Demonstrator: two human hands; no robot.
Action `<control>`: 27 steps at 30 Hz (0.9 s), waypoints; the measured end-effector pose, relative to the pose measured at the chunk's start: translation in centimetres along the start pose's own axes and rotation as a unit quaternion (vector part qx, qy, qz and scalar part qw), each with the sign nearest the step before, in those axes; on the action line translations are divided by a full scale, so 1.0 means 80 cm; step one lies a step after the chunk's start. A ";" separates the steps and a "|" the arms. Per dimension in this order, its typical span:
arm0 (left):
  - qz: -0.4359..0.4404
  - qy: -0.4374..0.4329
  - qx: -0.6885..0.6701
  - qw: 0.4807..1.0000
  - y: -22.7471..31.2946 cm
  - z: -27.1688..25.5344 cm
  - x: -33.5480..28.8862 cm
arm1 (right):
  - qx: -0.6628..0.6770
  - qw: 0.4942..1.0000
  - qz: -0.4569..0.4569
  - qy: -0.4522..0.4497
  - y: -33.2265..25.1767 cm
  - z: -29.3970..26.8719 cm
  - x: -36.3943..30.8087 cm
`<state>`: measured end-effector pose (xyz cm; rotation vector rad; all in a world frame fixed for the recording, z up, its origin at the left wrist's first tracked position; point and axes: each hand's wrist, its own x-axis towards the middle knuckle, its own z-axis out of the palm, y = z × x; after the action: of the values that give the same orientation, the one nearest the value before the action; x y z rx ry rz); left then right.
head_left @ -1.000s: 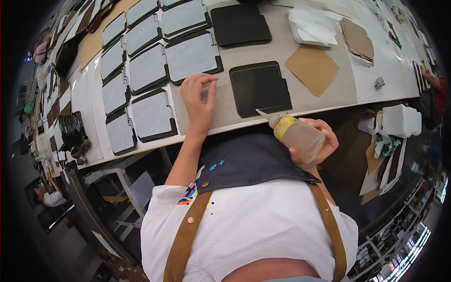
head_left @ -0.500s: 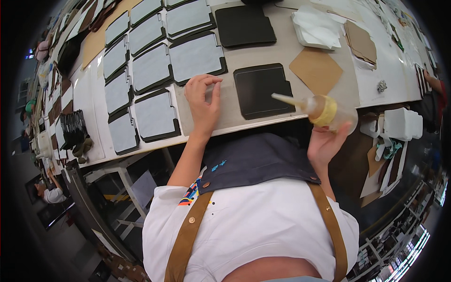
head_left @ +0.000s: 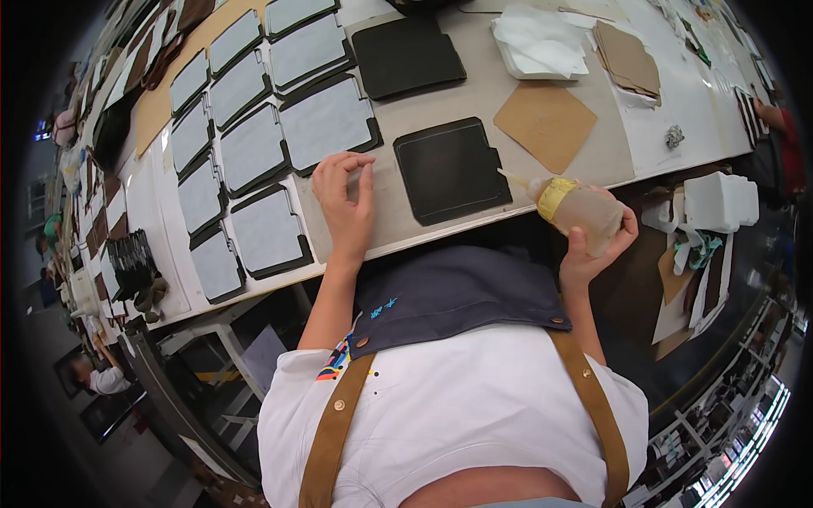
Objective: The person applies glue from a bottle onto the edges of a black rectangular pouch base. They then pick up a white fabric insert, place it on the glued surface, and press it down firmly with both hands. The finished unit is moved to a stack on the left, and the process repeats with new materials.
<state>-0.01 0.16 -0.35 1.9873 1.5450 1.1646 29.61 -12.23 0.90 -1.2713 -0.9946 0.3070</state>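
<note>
My right hand is wrapped round a translucent squeeze bottle with a yellow band and a long thin nozzle. The bottle lies tilted, its nozzle pointing left toward the right edge of a black panel. That panel is flat on the table, with a notched right side and a thin pale line along its border. Left of it, my left hand rests at the table, fingers loosely curved toward the thumb with a gap between. I see nothing held in it.
Several black pieces topped with pale grey sheets lie in rows at the left. Behind stands another black panel. A tan square sheet, a white foam stack and brown pieces lie right. The table edge runs before me.
The bottle has turned in my right hand, its nozzle now farther from the panel's middle, beside its right edge. The whole view has shifted slightly; my left hand keeps its pose.
</note>
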 end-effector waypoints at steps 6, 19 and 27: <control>0.005 0.001 0.003 1.000 -0.001 0.002 0.001 | 0.024 1.000 -0.009 -0.019 0.000 0.004 -0.007; -0.003 0.004 -0.014 1.000 -0.007 0.003 -0.002 | 0.048 0.971 0.151 0.180 0.075 -0.057 0.083; -0.007 0.001 -0.008 1.000 -0.002 -0.002 -0.002 | -0.380 0.913 -0.079 0.126 0.079 -0.045 0.138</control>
<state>-0.24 0.02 -0.48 1.9622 1.5443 1.1686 40.67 -4.93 0.34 -1.8544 -1.0177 -0.4130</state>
